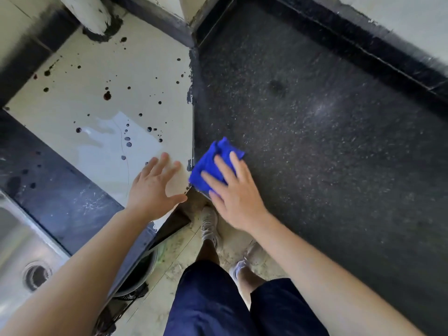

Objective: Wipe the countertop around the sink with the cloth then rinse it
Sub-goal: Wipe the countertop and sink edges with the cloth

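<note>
A blue cloth (212, 158) lies bunched on the dark speckled countertop (327, 132), at its near left corner. My right hand (232, 190) presses flat on the cloth with straight, spread fingers. My left hand (155, 187) is spread open over the near edge of the cream corner slab (109, 76); I cannot tell whether it touches. It holds nothing. The steel sink (21, 248) with its drain shows at the lower left.
Dark spots and a wet patch (114, 132) mark the cream slab. A white pipe (87, 13) stands at its far corner. Dark upstands line the walls. Below the counter edge are the floor, my legs and shoes, and a dark bucket (143, 270).
</note>
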`<state>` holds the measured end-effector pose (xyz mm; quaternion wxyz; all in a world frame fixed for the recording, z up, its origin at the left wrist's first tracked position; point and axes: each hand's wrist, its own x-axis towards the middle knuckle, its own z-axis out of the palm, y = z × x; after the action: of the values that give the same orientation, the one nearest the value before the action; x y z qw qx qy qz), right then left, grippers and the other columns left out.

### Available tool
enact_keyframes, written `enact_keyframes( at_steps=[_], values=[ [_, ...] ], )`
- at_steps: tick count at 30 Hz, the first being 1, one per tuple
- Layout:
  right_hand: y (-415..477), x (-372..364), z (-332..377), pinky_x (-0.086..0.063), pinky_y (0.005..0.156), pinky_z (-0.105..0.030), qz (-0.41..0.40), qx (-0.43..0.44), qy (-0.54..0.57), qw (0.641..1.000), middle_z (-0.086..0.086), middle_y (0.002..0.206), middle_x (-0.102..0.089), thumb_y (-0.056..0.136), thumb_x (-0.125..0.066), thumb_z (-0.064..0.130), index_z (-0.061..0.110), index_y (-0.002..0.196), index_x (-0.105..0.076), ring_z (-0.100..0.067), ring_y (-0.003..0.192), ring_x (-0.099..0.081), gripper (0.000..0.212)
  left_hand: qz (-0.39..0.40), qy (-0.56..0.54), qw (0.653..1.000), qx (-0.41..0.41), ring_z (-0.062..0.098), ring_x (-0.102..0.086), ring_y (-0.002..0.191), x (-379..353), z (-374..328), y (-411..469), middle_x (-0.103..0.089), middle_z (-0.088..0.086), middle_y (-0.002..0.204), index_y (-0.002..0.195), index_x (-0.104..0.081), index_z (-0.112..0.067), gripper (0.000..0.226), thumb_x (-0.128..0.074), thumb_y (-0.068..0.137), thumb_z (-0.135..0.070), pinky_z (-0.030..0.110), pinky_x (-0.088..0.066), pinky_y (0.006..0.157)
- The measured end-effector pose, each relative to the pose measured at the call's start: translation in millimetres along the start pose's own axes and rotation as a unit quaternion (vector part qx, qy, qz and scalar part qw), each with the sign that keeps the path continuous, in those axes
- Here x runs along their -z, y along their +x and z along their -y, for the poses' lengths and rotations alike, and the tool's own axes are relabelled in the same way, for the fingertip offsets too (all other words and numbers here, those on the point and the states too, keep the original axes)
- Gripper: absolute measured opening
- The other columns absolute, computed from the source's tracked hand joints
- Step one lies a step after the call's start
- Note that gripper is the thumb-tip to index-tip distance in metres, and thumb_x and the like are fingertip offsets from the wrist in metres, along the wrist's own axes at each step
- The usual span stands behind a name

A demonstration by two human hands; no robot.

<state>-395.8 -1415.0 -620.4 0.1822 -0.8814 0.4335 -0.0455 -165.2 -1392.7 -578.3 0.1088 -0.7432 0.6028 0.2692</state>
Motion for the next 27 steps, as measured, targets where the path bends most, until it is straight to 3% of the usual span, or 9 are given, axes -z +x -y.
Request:
enact_keyframes(
  at_steps=[3, 6, 14, 20, 24, 27],
  values=[
    [-49.5, -8.6, -5.7, -0.019, 0.12, -0.056, 0.033, 0.075, 0.002, 0.997, -0.01, 0.163, -0.029, 0.102, -0.045, 0.037, 0.031, 0.149, -0.046, -0.042, 0.15, -0.017, 0.047, -0.002, -0.002, 1.0, 0.003, 0.017, -0.001, 0.154, 0.4, -0.6, -0.4, -0.001, -0.012, 0.167, 0.155, -0.024, -0.041, 0.09, -0.073, 0.081, -0.054, 0.044, -0.021, 0.121],
    [-42.8, -5.0, -20.0, -0.019, 0.122, -0.053, 0.053, 0.108, 0.003, 0.993, -0.009, 0.163, -0.03, 0.1, -0.047, 0.038, 0.032, 0.148, -0.047, -0.041, 0.15, -0.019, 0.049, 0.001, 0.0, 1.0, 0.005, 0.017, -0.001, 0.154, -0.5, -0.2, -0.5, -0.001, -0.012, 0.167, 0.155, -0.024, -0.041, 0.09, -0.074, 0.081, -0.054, 0.044, -0.019, 0.12],
    [60.9, -0.2, 8.7, -0.012, 0.121, -0.059, 0.047, 0.009, -0.016, 0.999, -0.008, 0.167, -0.018, 0.099, -0.042, 0.047, 0.035, 0.155, -0.033, -0.043, 0.152, -0.006, 0.058, 0.0, -0.007, 1.0, 0.014, 0.014, 0.0, 0.153, -4.0, 1.7, 1.5, -0.001, -0.014, 0.166, 0.154, -0.021, -0.045, 0.093, -0.075, 0.079, -0.055, 0.047, -0.017, 0.123],
    [-66.8, -5.9, -10.5, -0.016, 0.121, -0.057, 0.046, 0.067, -0.014, 0.997, -0.012, 0.163, -0.025, 0.103, -0.044, 0.034, 0.03, 0.153, -0.038, -0.044, 0.151, -0.013, 0.051, 0.0, -0.012, 1.0, 0.016, 0.013, -0.001, 0.153, -4.0, 4.7, 2.0, -0.003, -0.015, 0.166, 0.154, -0.024, -0.043, 0.094, -0.077, 0.077, -0.056, 0.05, -0.018, 0.122],
    [-171.8, 1.9, -46.1, -0.026, 0.118, -0.058, 0.065, 0.001, -0.036, 0.997, -0.01, 0.163, -0.027, 0.1, -0.052, 0.035, 0.031, 0.153, -0.038, -0.042, 0.151, -0.017, 0.055, -0.006, 0.006, 1.0, -0.001, 0.015, -0.001, 0.153, -7.5, 8.9, 3.9, -0.002, -0.013, 0.167, 0.154, -0.023, -0.043, 0.092, -0.073, 0.078, -0.06, 0.054, -0.021, 0.119],
    [-195.3, 7.5, -46.2, -0.027, 0.117, -0.06, 0.085, -0.057, -0.028, 0.994, -0.01, 0.164, -0.025, 0.099, -0.048, 0.038, 0.032, 0.154, -0.036, -0.043, 0.151, -0.015, 0.056, -0.011, 0.013, 1.0, -0.005, 0.017, -0.003, 0.153, -8.3, 8.8, 3.5, -0.002, -0.012, 0.167, 0.154, -0.025, -0.041, 0.091, -0.073, 0.079, -0.059, 0.056, -0.022, 0.117]
  ],
)
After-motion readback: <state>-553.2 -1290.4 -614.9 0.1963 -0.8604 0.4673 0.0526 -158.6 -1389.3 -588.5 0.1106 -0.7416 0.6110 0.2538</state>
